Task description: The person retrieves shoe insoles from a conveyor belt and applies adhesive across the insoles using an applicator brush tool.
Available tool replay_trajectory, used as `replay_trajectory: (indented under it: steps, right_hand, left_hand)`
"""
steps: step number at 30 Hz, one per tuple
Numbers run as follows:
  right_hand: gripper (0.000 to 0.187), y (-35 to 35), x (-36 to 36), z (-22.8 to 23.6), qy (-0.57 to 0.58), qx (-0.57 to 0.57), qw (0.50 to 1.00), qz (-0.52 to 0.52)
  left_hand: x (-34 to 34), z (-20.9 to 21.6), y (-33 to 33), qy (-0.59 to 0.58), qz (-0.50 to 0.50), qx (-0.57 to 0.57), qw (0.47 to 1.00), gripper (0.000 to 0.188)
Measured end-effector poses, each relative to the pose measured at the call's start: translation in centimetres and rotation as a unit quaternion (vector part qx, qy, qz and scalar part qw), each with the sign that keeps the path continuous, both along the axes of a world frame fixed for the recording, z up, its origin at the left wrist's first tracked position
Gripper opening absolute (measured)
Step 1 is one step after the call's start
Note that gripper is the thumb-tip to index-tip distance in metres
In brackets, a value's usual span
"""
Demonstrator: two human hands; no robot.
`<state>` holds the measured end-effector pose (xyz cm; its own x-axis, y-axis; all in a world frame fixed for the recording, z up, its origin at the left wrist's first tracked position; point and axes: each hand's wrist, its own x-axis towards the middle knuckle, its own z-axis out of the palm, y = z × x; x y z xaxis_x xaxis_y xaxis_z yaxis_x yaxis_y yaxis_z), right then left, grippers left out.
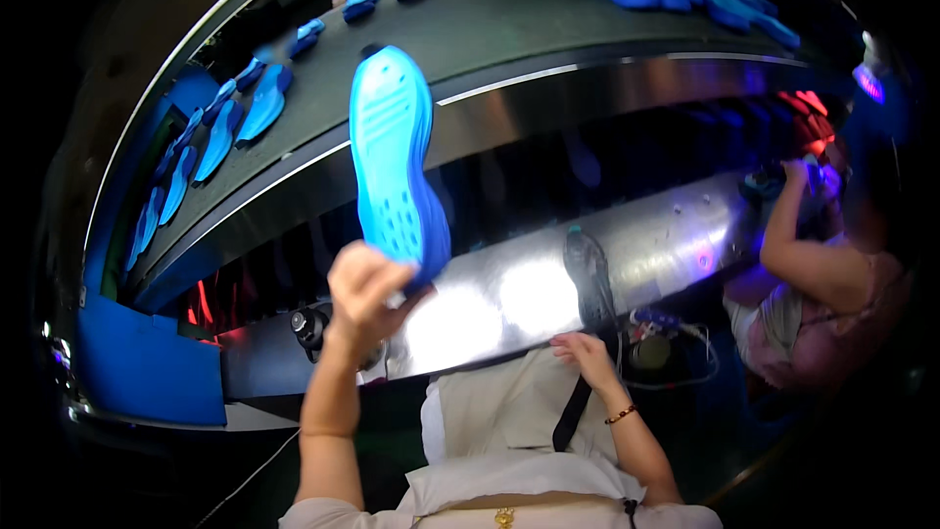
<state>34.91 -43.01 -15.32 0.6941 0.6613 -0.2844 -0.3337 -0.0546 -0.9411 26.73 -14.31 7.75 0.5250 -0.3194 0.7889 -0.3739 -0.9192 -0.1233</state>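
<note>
My left hand (364, 292) is closed around one end of a bright blue shoe sole (389, 137). The sole is raised over the metal worktop and the near edge of the belt, with its small holes and ridges showing. Close to the worktop's front edge, in front of my apron, my right hand (586, 355) has its fingers partly extended and nothing visible in them. On the worktop just beyond it lies a dark, sole-shaped object (586, 274) with a cable trailing from it.
Across the back runs a dark conveyor belt (509, 15) carrying several blue soles (264, 103). A small black device (309, 328) stands at the worktop's left. Cables and a round container (650, 353) sit right of my right hand. Another person (832, 284) works at the right.
</note>
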Motion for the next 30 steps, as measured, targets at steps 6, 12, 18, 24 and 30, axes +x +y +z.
replay_trajectory:
  steps: [6,12,18,24,30]
  right_hand:
    - [0.068,-3.9,-2.1,-4.9,0.373,0.092,0.898,-0.214]
    - [0.068,-3.4,1.2,-7.4,0.489,0.214,0.790,-0.302]
    - [0.040,-1.7,2.2,-7.9,0.460,0.194,0.772,-0.395]
    - [0.048,2.2,7.5,-0.4,0.142,0.278,0.851,-0.423]
    - [0.025,3.2,15.6,-2.3,-0.213,-0.118,0.955,-0.166]
  left_hand:
    - [-3.5,-17.0,-5.5,0.146,0.076,-0.167,0.972,0.025]
    - [-6.7,-25.7,-8.1,0.333,0.169,-0.211,0.903,0.019]
    - [-8.9,-31.2,-7.5,0.263,0.326,-0.625,0.659,0.051]
    - [-6.3,-32.4,-7.2,0.396,0.186,-0.813,0.383,0.052]
    - [-6.8,-29.1,-7.2,0.258,0.008,-0.956,0.139,0.040]
